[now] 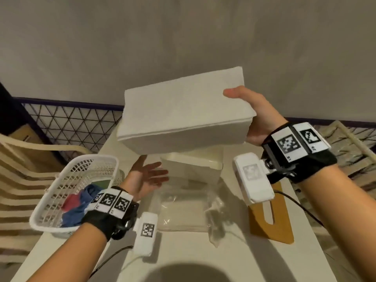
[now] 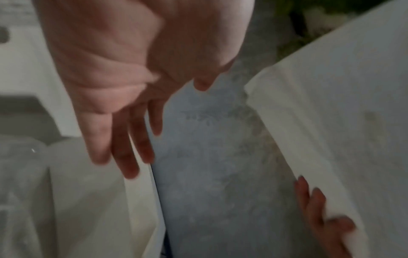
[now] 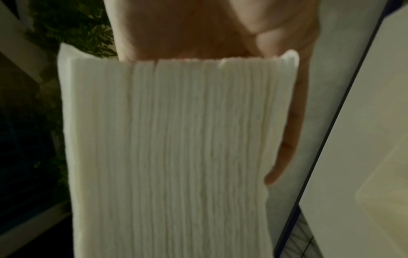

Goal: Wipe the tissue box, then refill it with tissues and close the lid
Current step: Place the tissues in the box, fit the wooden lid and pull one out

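Observation:
In the head view my right hand (image 1: pixel 254 115) grips the right end of a thick white tissue stack (image 1: pixel 183 110) held in the air, thumb on top and fingers underneath. The open cream tissue box (image 1: pixel 195 165) stands on the table below it, partly hidden by the stack. My left hand (image 1: pixel 152 171) hovers palm-up and empty, fingers straight, beside the box's left wall and under the stack's left part. The left wrist view shows that left hand (image 2: pixel 132 104) spread, the tissue stack (image 2: pixel 331 122) at right. In the right wrist view the tissue stack (image 3: pixel 172 148) fills the frame under my right hand (image 3: pixel 187 34).
A brown wooden lid (image 1: pixel 272 224) with a slot lies on the white table (image 1: pixel 203 261) at right. A crumpled clear plastic wrapper (image 1: pixel 183 208) lies in front of the box. A white basket (image 1: pixel 67 184) of coloured cloths sits at left. A wall and wire fence stand behind.

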A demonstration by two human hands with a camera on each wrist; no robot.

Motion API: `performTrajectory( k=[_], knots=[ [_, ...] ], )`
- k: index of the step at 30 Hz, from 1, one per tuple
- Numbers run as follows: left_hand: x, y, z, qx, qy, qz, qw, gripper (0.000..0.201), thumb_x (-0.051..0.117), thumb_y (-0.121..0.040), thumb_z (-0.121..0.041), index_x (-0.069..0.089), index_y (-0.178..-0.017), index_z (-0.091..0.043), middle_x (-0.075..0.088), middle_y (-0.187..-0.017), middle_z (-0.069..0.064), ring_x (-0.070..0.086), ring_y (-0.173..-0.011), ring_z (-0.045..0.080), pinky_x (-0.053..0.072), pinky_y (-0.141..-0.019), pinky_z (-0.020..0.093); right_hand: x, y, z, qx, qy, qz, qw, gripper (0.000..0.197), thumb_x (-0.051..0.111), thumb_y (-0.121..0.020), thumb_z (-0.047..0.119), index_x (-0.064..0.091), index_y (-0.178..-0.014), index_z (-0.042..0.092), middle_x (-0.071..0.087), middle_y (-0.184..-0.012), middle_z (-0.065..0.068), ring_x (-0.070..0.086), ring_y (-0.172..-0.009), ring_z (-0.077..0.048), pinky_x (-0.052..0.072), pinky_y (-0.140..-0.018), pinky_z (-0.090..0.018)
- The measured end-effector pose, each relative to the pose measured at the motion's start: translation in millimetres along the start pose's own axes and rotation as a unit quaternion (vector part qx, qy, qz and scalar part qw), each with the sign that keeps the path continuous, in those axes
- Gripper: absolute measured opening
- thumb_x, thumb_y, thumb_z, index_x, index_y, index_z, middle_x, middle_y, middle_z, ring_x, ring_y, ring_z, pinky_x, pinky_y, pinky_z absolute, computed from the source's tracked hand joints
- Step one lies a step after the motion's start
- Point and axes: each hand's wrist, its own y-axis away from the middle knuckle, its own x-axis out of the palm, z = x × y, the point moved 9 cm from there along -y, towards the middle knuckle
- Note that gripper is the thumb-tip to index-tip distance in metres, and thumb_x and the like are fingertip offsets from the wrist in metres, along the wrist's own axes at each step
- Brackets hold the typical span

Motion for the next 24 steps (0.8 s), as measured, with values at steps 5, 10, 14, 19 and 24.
performTrajectory(
  k=[5, 10, 14, 19, 24],
  knots=[
    [35.3, 12.8, -21.7, -0.024, 0.082, 0.116, 0.990, 0.063, 0.018, -0.092, -0.053, 0.056, -0.106, -0.005, 0.060, -0.113, 0.029, 0.065, -0.091, 0.042, 0.052, -0.079, 0.054, 6.6, -11.5, -5.9, 0.004, -0.091, 0.022, 0.996, 0.030, 0.057, -0.070, 0.039, 0.068, -0.088, 0.017, 0.067, -0.079, -0.003, 0.064, -0.068, -0.019, 0.054, -0.062, -0.024],
    [52.7, 22.8, -68.0, 0.047, 0.140, 0.135, 0.980, 0.062, 0.028, -0.087, -0.061, 0.062, -0.109, -0.015, 0.071, -0.095, 0.018, 0.068, -0.079, 0.033, 0.058, -0.068, 0.046, -25.9, -6.6, -43.8, 0.042, -0.141, -0.041, 0.988, 0.027, 0.048, -0.085, 0.034, 0.066, -0.090, 0.014, 0.070, -0.073, -0.006, 0.068, -0.061, -0.020, 0.057, -0.057, -0.026],
    [60.4, 13.3, -64.5, -0.006, -0.036, 0.164, 0.986, 0.060, 0.033, -0.080, -0.070, 0.064, -0.100, -0.023, 0.071, -0.097, 0.010, 0.064, -0.088, 0.030, 0.050, -0.082, 0.044, -55.5, 1.4, -81.4, 0.068, -0.136, -0.126, 0.980, 0.032, 0.057, -0.081, 0.036, 0.063, -0.104, 0.014, 0.069, -0.089, -0.011, 0.067, -0.077, -0.026, 0.057, -0.070, -0.038],
    [70.1, -6.1, -63.6, -0.013, -0.303, 0.179, 0.936, 0.043, 0.056, -0.063, -0.064, 0.058, -0.094, -0.035, 0.066, -0.094, -0.001, 0.062, -0.084, 0.015, 0.052, -0.073, 0.029, -70.7, -6.2, -100.0, 0.077, -0.154, -0.173, 0.970, 0.021, 0.056, -0.085, 0.031, 0.062, -0.091, 0.012, 0.073, -0.070, -0.011, 0.069, -0.061, -0.025, 0.057, -0.064, -0.040],
    [84.1, -43.9, -92.0, 0.050, -0.180, 0.179, 0.966, 0.033, 0.051, -0.076, -0.045, 0.062, -0.098, -0.023, 0.071, -0.088, -0.002, 0.063, -0.077, 0.013, 0.048, -0.065, 0.024, -79.4, -29.0, -106.5, 0.095, -0.158, -0.223, 0.957, 0.024, 0.063, -0.079, 0.032, 0.063, -0.090, 0.010, 0.071, -0.068, -0.011, 0.064, -0.075, -0.030, 0.049, -0.085, -0.048]
  ],
)
